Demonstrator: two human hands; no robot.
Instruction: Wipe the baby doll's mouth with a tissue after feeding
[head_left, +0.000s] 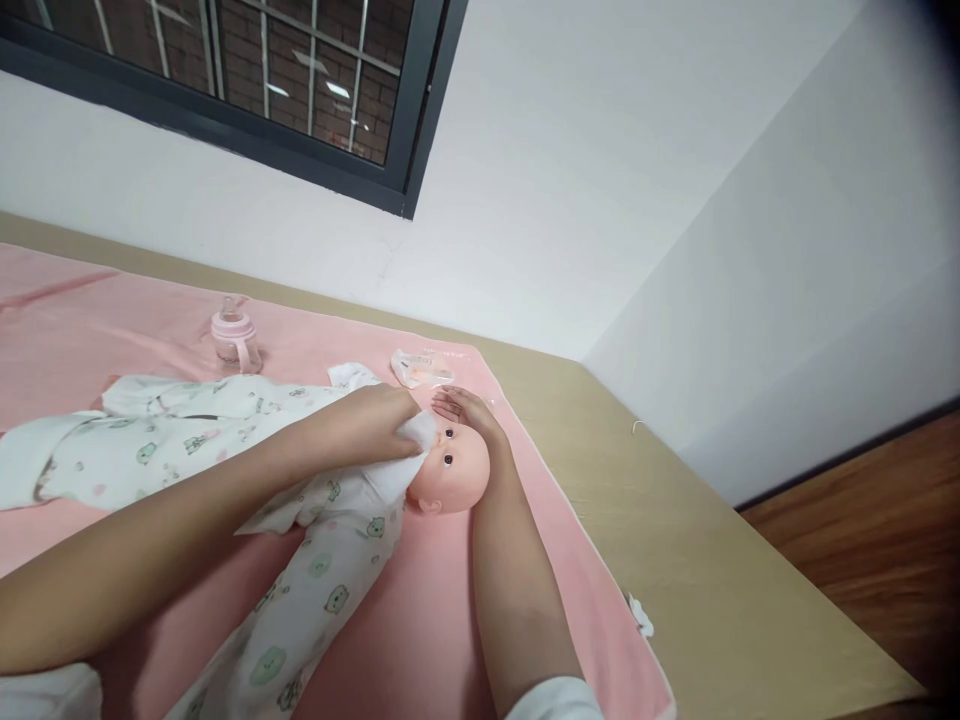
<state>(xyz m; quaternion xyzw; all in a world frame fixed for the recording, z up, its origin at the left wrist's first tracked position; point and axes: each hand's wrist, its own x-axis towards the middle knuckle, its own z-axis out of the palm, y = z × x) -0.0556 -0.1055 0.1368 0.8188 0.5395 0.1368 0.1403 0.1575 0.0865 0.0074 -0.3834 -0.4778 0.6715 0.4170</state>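
A baby doll (pixel 463 475) lies on its back on a pink sheet (pixel 427 610), its head to the right, dressed in a white suit (pixel 262 400) with green animal prints. My left hand (pixel 371 425) reaches across the doll's chest, closed on a white wipe (pixel 420 428) that is against the lower face. The wipe and hand hide the doll's mouth. On the far side of the head lies my right hand (pixel 469 408), its fingers stretched out beside the cheek, the forearm running past the crown.
A baby bottle (pixel 234 340) with a pink lid and handle stands beyond the doll's body. Near my right hand lies a clear plastic packet (pixel 421 368). The wooden board (pixel 600 450) shows beyond the sheet's edge, against a white wall (pixel 517 200) with a dark-framed window (pixel 405 150).
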